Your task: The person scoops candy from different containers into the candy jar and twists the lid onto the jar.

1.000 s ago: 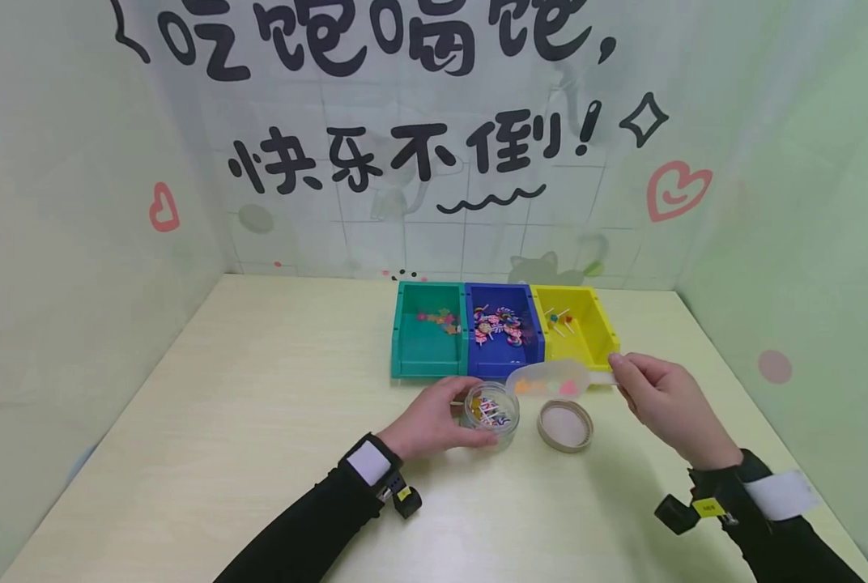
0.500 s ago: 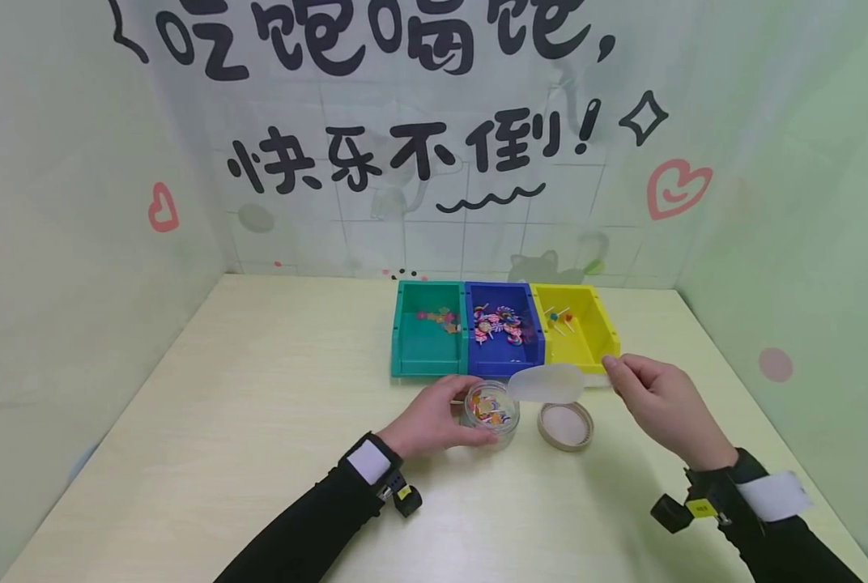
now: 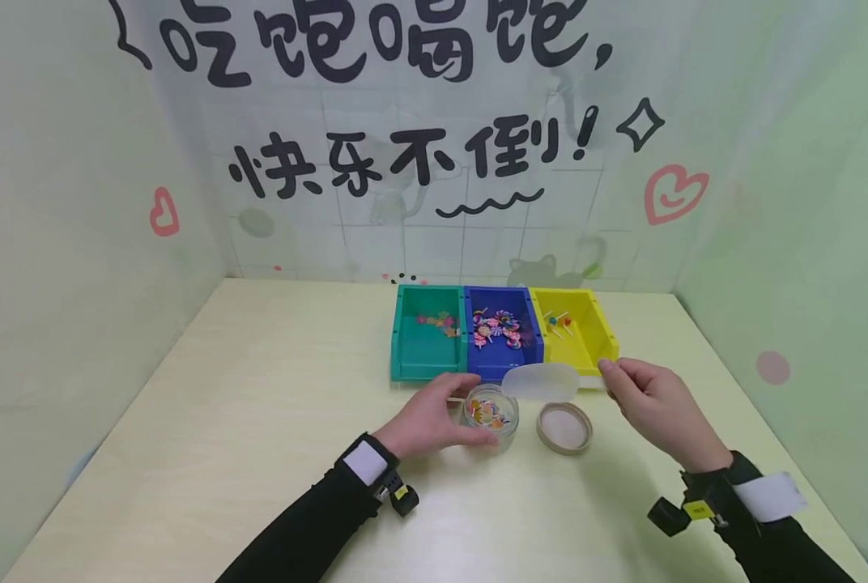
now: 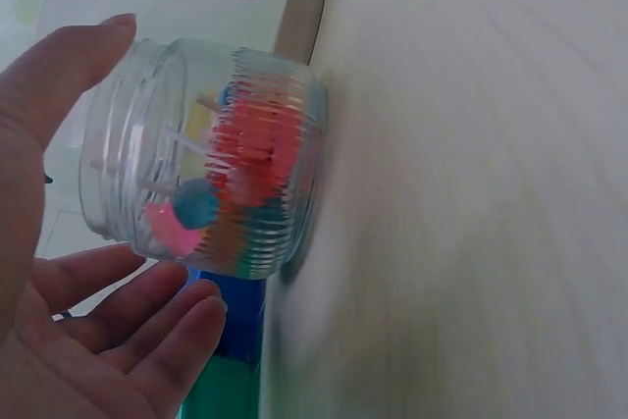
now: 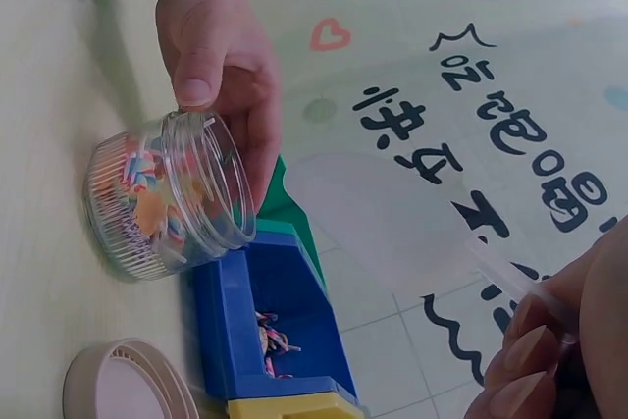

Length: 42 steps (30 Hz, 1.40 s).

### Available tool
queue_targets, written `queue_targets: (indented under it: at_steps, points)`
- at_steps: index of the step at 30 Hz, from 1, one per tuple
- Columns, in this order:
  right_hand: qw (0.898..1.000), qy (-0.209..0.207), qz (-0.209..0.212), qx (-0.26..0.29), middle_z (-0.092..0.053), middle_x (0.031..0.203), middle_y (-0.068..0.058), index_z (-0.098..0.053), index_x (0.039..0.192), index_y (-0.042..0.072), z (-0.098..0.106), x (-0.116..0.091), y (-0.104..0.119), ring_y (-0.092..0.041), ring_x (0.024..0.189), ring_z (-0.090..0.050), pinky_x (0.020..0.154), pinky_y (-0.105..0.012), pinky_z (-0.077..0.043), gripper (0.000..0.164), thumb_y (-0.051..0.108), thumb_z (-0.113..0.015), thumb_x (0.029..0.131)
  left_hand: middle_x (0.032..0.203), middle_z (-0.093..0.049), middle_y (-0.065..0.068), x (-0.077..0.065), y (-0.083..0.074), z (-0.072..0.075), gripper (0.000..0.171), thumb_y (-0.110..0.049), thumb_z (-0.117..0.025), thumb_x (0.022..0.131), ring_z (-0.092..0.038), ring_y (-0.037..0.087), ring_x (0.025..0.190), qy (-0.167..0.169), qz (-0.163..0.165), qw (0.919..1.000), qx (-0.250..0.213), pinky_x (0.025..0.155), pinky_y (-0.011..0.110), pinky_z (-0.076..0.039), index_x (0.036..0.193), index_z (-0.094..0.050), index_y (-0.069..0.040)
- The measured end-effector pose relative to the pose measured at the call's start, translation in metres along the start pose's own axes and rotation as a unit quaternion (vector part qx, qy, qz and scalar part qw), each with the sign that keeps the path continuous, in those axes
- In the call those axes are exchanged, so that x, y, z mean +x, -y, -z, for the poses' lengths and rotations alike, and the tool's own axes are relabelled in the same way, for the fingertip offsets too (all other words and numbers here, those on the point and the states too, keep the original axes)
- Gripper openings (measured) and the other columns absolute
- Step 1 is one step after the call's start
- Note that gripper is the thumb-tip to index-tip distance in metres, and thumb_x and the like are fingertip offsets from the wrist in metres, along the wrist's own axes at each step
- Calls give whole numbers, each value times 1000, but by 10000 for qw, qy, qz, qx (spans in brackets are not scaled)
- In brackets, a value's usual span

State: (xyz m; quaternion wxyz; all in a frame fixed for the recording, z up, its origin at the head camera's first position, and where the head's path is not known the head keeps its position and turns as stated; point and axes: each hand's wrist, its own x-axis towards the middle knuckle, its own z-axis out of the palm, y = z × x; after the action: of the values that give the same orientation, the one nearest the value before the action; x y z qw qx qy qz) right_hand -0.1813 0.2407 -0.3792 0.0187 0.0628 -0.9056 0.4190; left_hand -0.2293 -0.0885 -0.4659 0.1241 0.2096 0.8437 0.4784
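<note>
My left hand (image 3: 430, 421) holds a clear ribbed glass jar (image 5: 147, 198) upright on the table, thumb at its rim and fingers along the far side. Small lollipops with white sticks and bright orange, pink and blue pieces fill part of the jar. In the right hand (image 3: 663, 413), a translucent white scoop (image 3: 542, 382) is pinched by its handle. The bowl of the scoop is held tilted just above the jar's mouth at its right side, with no candy showing in it. Beside the jar lies a round beige lid (image 3: 565, 427), inner side up.
Behind the jar stand three joined bins: a green bin (image 3: 428, 356) with a few pieces, a blue bin (image 3: 503, 367) with colourful swirl lollipops, and a yellow bin (image 3: 587, 348) with a few stick lollipops. The pale wood table (image 3: 259, 389) meets printed walls at the back and sides.
The scoop held orange and pink pieces a second ago; it has tipped and they now lie on top inside the jar. The scoop has shifted slightly left; the left hand stays on the jar.
</note>
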Motion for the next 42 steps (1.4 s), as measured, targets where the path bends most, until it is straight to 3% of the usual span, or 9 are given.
queue_targets:
  at_steps: [6,13,20,25,32,42]
  points:
    - [9988,224,-188,401,-45,71,-1,-64,97,3,0,3,0,-19,63,-46,55,-32,-36,44,42,-54,116,158,-58,16,-1,-2,12,86,-44,-90,92,-57,34,143,-309,-277,9990,-174,117,51,-54,158,-54,-4]
    - [9943,404,-314,930,-48,74,-2,-64,105,0,-2,5,0,-20,67,-48,58,-31,-40,41,38,-54,117,154,-60,11,0,-5,25,72,-50,-72,105,-60,31,141,-900,-343,9953,31,115,50,-55,163,-52,-12]
    - [9920,489,-227,1138,-50,76,-4,-63,107,0,-4,8,6,-23,69,-50,58,-32,-40,40,37,-53,117,156,-58,15,2,-2,45,61,-41,-64,111,-57,32,147,-1685,-698,9832,-88,119,55,-52,161,-54,-7]
    - [9897,369,-258,1361,-51,78,-2,-63,112,1,-3,12,13,-22,70,-51,59,-31,-41,41,40,-53,117,159,-55,18,2,5,61,58,-40,-61,113,-54,35,149,-2174,-734,9732,-167,122,59,-48,160,-55,-6]
    - [9864,134,-85,1636,-50,76,1,-65,111,7,-3,19,18,-20,67,-49,57,-31,-40,35,41,-55,116,158,-55,18,3,16,76,58,-40,-61,113,-53,38,150,-2576,-448,9646,-336,125,58,-45,160,-54,-5]
    - [9850,-152,-81,1715,-52,80,4,-63,115,10,3,36,33,-17,68,-50,57,-29,-41,36,45,-57,114,154,-54,24,8,37,79,62,-32,-61,114,-58,41,145,-2669,123,9633,-257,120,54,-52,165,-46,-1]
